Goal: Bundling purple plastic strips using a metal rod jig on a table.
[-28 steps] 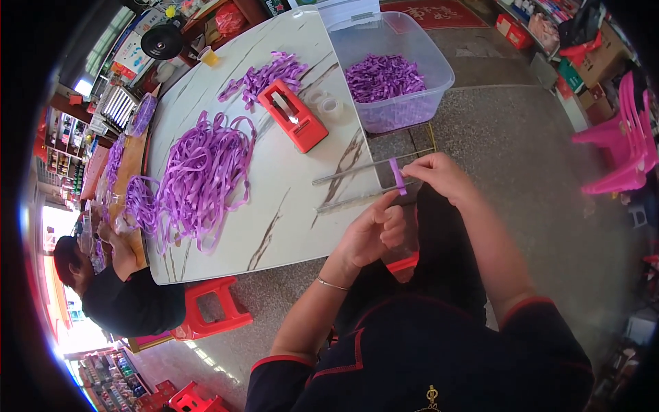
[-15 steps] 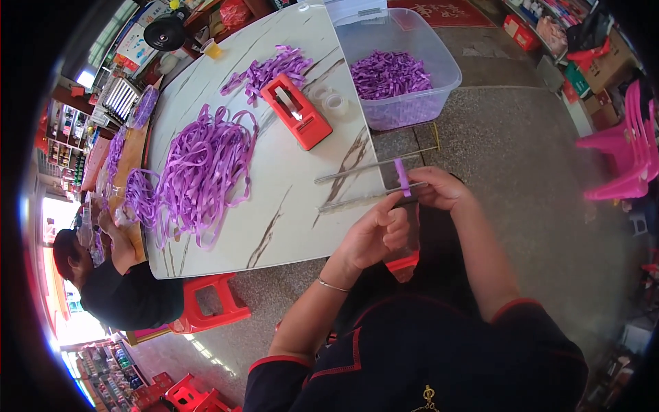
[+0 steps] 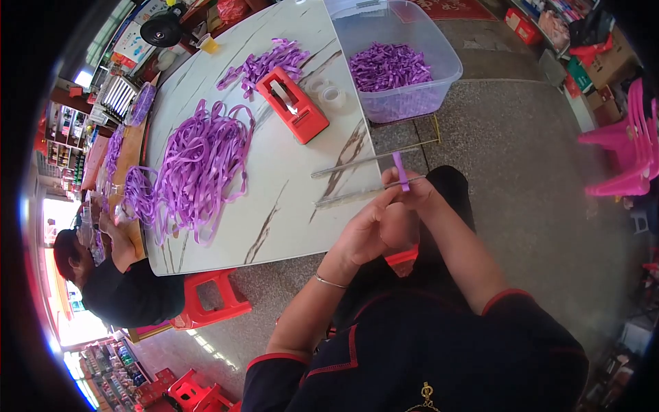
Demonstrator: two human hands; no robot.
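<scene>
A short purple ribbon [image 3: 399, 165] is stretched across two thin metal rods [image 3: 353, 165] that jut past the table's right edge. At its lower end, my right hand [image 3: 417, 195] has its fingers closed around the ribbon by the nearer rod. Beside it, my left hand [image 3: 367, 230] brings thumb and fingertips together at the same spot. The fingertips of both hands overlap there, so the exact hold is partly hidden. Further left on the table lies a large heap of long purple ribbons [image 3: 202, 161].
On the marble-patterned table [image 3: 274, 206] are a red tape dispenser [image 3: 294, 106], clear tape rolls [image 3: 333, 96] and a smaller ribbon pile [image 3: 268, 65]. A clear plastic bin [image 3: 405, 103] holding purple pieces stands past the far right edge. Another person [image 3: 113, 275] sits at left near a red stool [image 3: 209, 302].
My right hand has shifted down and left, closing in on my left hand under the ribbon. My left fingers, curled before, now reach up to the ribbon's lower end.
</scene>
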